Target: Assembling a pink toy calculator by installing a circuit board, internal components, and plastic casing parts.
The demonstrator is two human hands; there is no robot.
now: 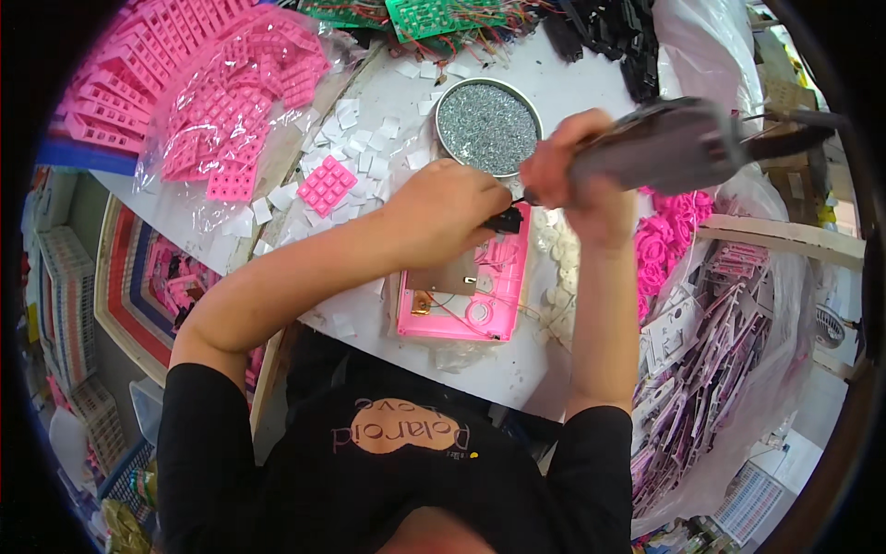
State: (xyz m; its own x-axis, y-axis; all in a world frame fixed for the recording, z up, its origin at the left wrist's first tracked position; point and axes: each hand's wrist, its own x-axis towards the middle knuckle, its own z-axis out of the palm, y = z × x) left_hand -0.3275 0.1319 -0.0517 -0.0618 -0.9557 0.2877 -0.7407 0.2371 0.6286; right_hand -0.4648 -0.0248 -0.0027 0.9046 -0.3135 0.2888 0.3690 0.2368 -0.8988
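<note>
An open pink plastic housing [434, 322] lies on the white worktop in front of me. Inside it are a greyish-brown board [441, 275], thin wires and a round opening. My left hand [450, 208] reaches over its upper part, fingers closed on a small black plastic part [506, 220] at the top edge. My right hand [556, 166] grips a grey power screwdriver [660, 146], slightly blurred. Its body extends to the right and its tip points left, close to the black part. Whether the tip touches anything is hidden by my fingers.
A round tin [489, 80] full of small metal screws [484, 125] stands just beyond the housing. White paper squares and a pink keypad [327, 186] lie left. Bagged pink keypads [235, 111], green circuit boards [443, 17] and black parts [637, 46] are farther back; bagged pink-white strips [701, 355] sit right.
</note>
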